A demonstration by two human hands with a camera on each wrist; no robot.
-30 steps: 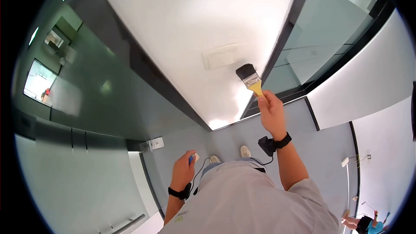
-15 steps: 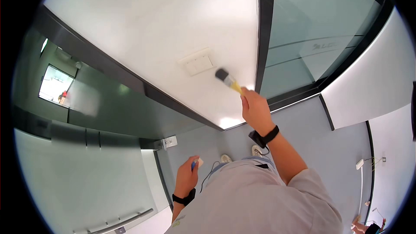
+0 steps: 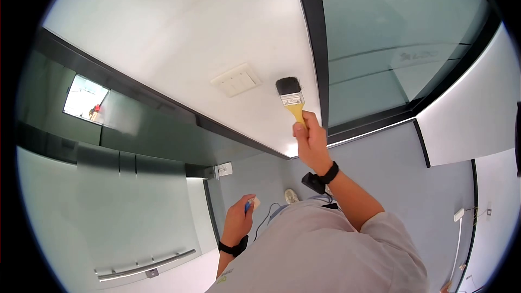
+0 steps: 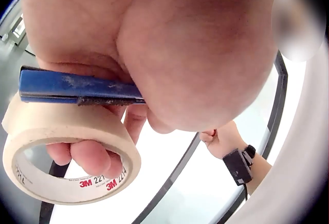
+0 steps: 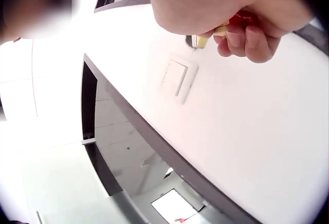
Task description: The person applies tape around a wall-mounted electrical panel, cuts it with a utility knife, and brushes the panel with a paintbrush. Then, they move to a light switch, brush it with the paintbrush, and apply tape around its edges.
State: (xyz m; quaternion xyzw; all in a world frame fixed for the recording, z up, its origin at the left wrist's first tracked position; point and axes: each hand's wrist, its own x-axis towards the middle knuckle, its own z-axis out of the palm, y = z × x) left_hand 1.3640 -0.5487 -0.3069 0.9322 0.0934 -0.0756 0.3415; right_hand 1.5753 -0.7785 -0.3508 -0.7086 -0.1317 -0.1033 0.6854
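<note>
My right hand [image 3: 313, 144] grips the yellow handle of a paintbrush [image 3: 293, 97], its black bristles up against or just over the white wall panel [image 3: 190, 27], right of a switch plate [image 3: 236, 80]. In the right wrist view the fingers curl round the handle, with something red in the grip, and the switch plate [image 5: 179, 80] shows beside the bristles. Low at the left, my left hand [image 3: 236, 221] holds a roll of masking tape [image 4: 72, 193] with fingertips through its core, plus a blue object [image 4: 77, 86] pressed against the palm.
Dark frames [image 3: 320, 49] edge the white panel, with glass [image 3: 380, 32] on the right and a glass door with a metal handle [image 3: 146, 266] at lower left. Grey floor [image 3: 380, 157] lies below, where a shoe [image 3: 291, 196] and a thin cable show.
The view has turned, and the switch plate and panel have shifted left in it. My right hand has moved the brush left with them, and its flat side faces the camera again. Left hand's hold is unchanged.
</note>
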